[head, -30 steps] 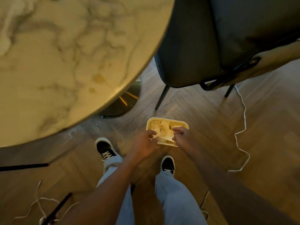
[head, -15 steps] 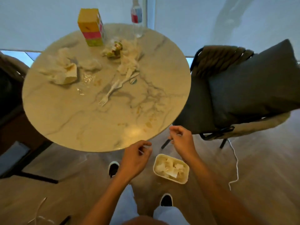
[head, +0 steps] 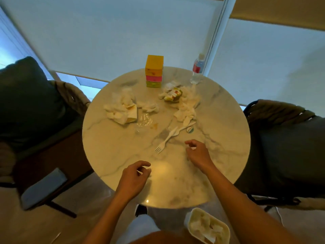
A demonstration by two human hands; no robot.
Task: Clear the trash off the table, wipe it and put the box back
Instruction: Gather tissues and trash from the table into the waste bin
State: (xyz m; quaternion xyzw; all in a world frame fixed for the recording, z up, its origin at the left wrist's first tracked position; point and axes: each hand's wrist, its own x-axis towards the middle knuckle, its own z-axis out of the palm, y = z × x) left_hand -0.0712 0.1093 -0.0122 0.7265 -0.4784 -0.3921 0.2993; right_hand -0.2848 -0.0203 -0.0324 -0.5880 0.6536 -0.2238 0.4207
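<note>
- Round marble table: pale veined top, stained in places, a dark chair just beside it on the right.
- Left hand: over the near table edge, fingers loosely curled, thumb near forefinger, holding nothing.
- Right hand: over the table, near the fork, fingers loosely curled, holding nothing.
- Crumpled napkins: heap on the left half of the top; a second heap towards the right.
- Stacked box: yellow, pink and green bands, upright at the far edge.
- Tray: pale, on the floor below the near right edge, crumpled paper inside.
- Water bottle: upright, far edge, right of the box.
- Printed wrapper: crumpled, between box and right-hand napkins.
- White plastic fork: flat mid-table, tines towards the person.
- Small round lid: just beside the fork handle.
</note>
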